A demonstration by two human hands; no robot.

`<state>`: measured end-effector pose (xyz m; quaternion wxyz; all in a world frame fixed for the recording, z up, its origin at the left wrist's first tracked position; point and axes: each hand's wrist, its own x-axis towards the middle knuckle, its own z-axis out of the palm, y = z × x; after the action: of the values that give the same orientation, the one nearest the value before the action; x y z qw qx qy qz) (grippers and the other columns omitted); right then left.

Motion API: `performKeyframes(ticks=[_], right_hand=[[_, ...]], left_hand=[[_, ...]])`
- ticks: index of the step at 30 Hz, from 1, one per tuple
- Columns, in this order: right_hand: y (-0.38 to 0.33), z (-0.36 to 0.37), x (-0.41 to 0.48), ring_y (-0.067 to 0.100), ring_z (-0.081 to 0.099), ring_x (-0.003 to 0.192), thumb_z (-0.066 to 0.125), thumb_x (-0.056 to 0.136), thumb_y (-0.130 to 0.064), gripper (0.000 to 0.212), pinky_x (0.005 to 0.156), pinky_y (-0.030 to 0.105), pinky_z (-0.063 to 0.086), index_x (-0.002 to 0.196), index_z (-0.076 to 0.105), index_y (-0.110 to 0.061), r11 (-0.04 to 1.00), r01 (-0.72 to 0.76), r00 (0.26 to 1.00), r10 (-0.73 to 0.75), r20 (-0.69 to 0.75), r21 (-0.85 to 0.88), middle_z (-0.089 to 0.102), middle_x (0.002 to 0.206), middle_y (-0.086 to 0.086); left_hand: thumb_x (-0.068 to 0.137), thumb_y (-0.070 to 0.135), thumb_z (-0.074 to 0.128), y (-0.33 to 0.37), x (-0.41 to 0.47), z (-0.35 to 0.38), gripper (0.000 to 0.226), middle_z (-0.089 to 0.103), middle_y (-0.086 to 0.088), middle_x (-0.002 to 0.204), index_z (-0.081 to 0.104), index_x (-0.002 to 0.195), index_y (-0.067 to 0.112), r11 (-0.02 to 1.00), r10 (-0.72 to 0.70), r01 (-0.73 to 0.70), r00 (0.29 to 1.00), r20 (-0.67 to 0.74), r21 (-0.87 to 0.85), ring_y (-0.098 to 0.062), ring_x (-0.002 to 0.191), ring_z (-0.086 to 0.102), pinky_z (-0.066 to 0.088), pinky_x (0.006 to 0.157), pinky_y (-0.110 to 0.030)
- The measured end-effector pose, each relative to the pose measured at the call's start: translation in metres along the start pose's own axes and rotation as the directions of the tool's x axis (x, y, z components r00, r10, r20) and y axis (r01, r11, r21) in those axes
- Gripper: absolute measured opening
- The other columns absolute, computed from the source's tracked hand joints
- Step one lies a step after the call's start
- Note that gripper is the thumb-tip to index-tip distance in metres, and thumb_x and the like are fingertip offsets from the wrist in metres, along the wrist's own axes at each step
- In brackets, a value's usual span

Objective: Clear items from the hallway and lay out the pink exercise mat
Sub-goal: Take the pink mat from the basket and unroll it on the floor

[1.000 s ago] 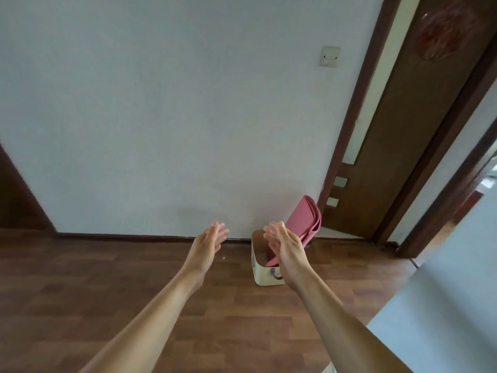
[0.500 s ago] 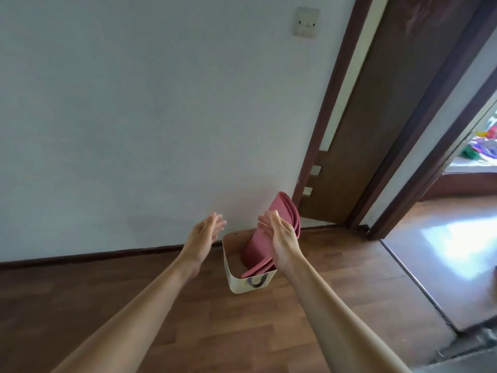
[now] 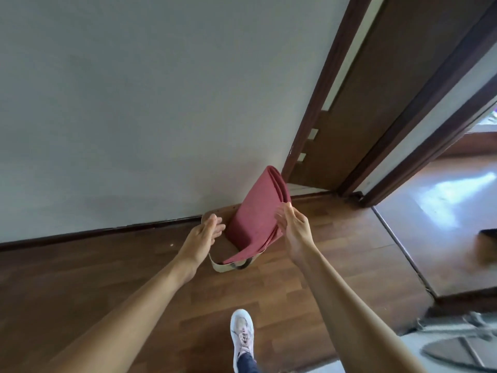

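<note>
The folded pink exercise mat point(image 3: 255, 211) stands tilted in a beige basket point(image 3: 218, 266), between the hands. The left hand point(image 3: 203, 235) is released, fingers straight, just beside the mat. The right hand point(image 3: 294, 230) curls at the mat's edge; I cannot tell whether it is grasping.

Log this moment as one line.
pink mat: folded, standing in basket, not laid out | left hand: open, beside mat | right hand: at mat's edge, grip unclear

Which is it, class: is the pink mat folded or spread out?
Folded. The mat shows stacked layers along its top edge and stands tilted in the bin, not laid flat.
</note>
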<state>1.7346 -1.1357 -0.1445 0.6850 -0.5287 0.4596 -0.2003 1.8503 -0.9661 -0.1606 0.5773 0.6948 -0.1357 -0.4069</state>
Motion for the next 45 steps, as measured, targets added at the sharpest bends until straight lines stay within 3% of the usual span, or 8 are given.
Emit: performKeyframes(ticks=[2, 4, 8, 12, 17, 31, 39, 45], right_hand=[[-0.001, -0.010, 0.041, 0.043, 0.052, 0.114, 0.048, 0.097, -0.032, 0.034, 0.101, 0.054, 0.041, 0.097, 0.064, -0.002, 0.994, -0.017, 1.000, 0.018, 0.008, -0.104, 0.055, 0.122, 0.026], [-0.002, -0.022, 0.082, 0.031, 0.033, 0.067, 0.050, 0.094, -0.027, 0.028, 0.061, 0.035, 0.035, 0.075, 0.050, -0.007, 0.980, -0.030, 0.999, 0.034, 0.019, -0.195, 0.038, 0.071, 0.015], [0.002, -0.052, 0.154, 0.031, 0.039, 0.067, 0.047, 0.094, -0.022, 0.029, 0.060, 0.039, 0.042, 0.087, 0.053, 0.005, 0.941, -0.043, 0.999, 0.048, 0.007, -0.335, 0.045, 0.073, 0.016], [0.022, -0.082, 0.232, -0.004, 0.043, 0.050, 0.051, 0.089, -0.015, 0.040, 0.052, 0.016, 0.035, 0.056, 0.052, -0.036, 0.875, -0.067, 0.996, 0.086, 0.017, -0.480, 0.049, 0.053, -0.020], [0.069, -0.092, 0.296, 0.013, 0.059, 0.083, 0.064, 0.085, -0.018, 0.017, 0.073, 0.027, 0.047, 0.094, 0.056, -0.030, 0.813, -0.124, 0.982, 0.184, 0.050, -0.569, 0.057, 0.081, -0.018], [0.135, -0.053, 0.371, 0.017, 0.056, 0.115, 0.045, 0.094, -0.010, 0.052, 0.088, 0.032, 0.049, 0.143, 0.032, -0.022, 0.735, 0.156, 0.961, 0.042, 0.275, -0.660, 0.054, 0.132, 0.003], [0.128, -0.059, 0.426, 0.037, 0.027, 0.136, 0.054, 0.092, -0.006, 0.080, 0.102, 0.048, 0.044, 0.150, 0.006, -0.032, -0.140, 0.658, 0.753, 0.091, 0.652, -0.740, -0.007, 0.159, 0.009], [0.120, -0.030, 0.468, 0.036, 0.004, 0.146, 0.069, 0.080, -0.031, 0.070, 0.114, 0.059, 0.007, 0.140, 0.034, -0.025, -0.470, 0.736, 0.601, 0.121, 0.790, -0.488, 0.015, 0.157, 0.008]], left_hand=[[0.100, 0.042, 0.027, -0.009, 0.029, 0.012, 0.052, 0.053, -0.010, 0.136, 0.044, 0.137, 0.009, 0.999, -0.036, 0.036, 0.999, -0.021, 0.002, -0.019, 0.126, 0.049, 0.034, 0.105, -0.028], [0.100, 0.041, 0.029, -0.015, 0.057, 0.029, 0.052, 0.054, -0.010, 0.136, 0.044, 0.137, 0.009, 0.996, -0.084, 0.085, 0.996, -0.043, 0.021, -0.017, 0.124, 0.050, 0.034, 0.105, -0.029], [0.099, 0.038, 0.037, -0.022, 0.113, 0.070, 0.045, 0.058, -0.003, 0.129, 0.049, 0.133, 0.012, 0.982, -0.129, 0.137, 0.989, -0.067, 0.129, -0.011, 0.119, 0.051, 0.034, 0.107, -0.030], [0.095, 0.039, 0.049, -0.036, 0.174, 0.114, 0.052, 0.052, 0.001, 0.137, 0.043, 0.139, 0.013, 0.948, -0.159, 0.157, 0.987, -0.017, 0.277, -0.007, 0.125, 0.047, 0.033, 0.106, -0.023], [0.086, 0.037, 0.064, -0.069, 0.234, 0.154, 0.073, 0.041, -0.003, 0.148, 0.029, 0.147, 0.017, 0.842, -0.249, 0.228, 0.968, -0.024, 0.489, -0.018, 0.134, 0.040, 0.031, 0.111, -0.033], [0.076, 0.041, 0.069, -0.154, 0.318, 0.205, 0.105, 0.020, -0.003, 0.157, 0.001, 0.150, 0.012, 0.656, -0.229, 0.166, 0.973, -0.015, 0.737, -0.018, 0.141, 0.027, 0.026, 0.114, -0.033], [0.087, 0.018, 0.048, -0.160, 0.335, 0.159, 0.062, 0.061, 0.005, 0.123, 0.028, 0.142, 0.039, 0.633, -0.102, 0.193, 0.981, -0.166, 0.750, -0.019, 0.105, 0.061, 0.045, 0.081, -0.028], [0.083, 0.029, 0.055, -0.168, 0.341, 0.129, 0.062, 0.065, 0.006, 0.119, 0.032, 0.137, 0.049, 0.602, -0.155, 0.238, 0.971, -0.181, 0.762, -0.020, 0.103, 0.062, 0.048, 0.081, -0.031]])
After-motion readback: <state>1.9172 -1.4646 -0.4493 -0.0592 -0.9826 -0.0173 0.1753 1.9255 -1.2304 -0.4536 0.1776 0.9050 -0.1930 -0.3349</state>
